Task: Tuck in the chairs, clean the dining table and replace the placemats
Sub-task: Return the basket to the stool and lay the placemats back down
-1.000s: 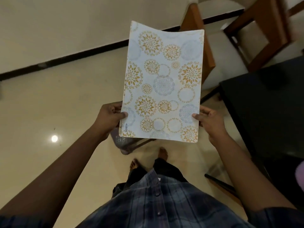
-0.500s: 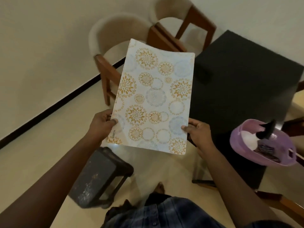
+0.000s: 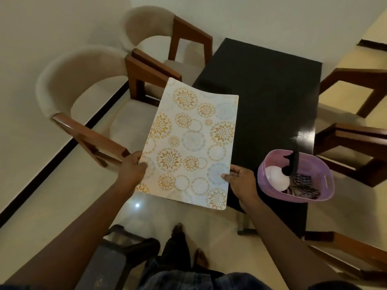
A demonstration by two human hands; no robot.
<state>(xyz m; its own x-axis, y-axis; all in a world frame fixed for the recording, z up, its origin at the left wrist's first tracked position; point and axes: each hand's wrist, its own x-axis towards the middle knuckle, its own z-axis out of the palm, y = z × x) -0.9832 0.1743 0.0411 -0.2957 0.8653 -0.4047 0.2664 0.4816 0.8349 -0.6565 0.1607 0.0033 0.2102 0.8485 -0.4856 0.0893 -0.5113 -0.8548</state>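
I hold a stack of white placemats (image 3: pixel 192 143) printed with gold and blue floral circles, flat in front of me at the near left corner of the black dining table (image 3: pixel 261 97). My left hand (image 3: pixel 132 170) pinches the stack's near left edge. My right hand (image 3: pixel 240 181) grips its near right edge. Two cream-cushioned wooden chairs (image 3: pixel 100 105) (image 3: pixel 167 38) stand on the table's left side, pulled out from it. Another wooden chair (image 3: pixel 356 130) stands on the right side.
A purple plastic basket (image 3: pixel 314 195) rests on the table's near right part, holding a white spray bottle (image 3: pixel 276 176) with a black nozzle and a striped cloth (image 3: pixel 301 187). A dark stool (image 3: pixel 117 254) stands by my left leg. A wall with a black skirting runs along the left.
My view has swung from the floor toward the table, so the whole tabletop, both left chairs and the basket now show. Both hands keep the same hold on the placemats.
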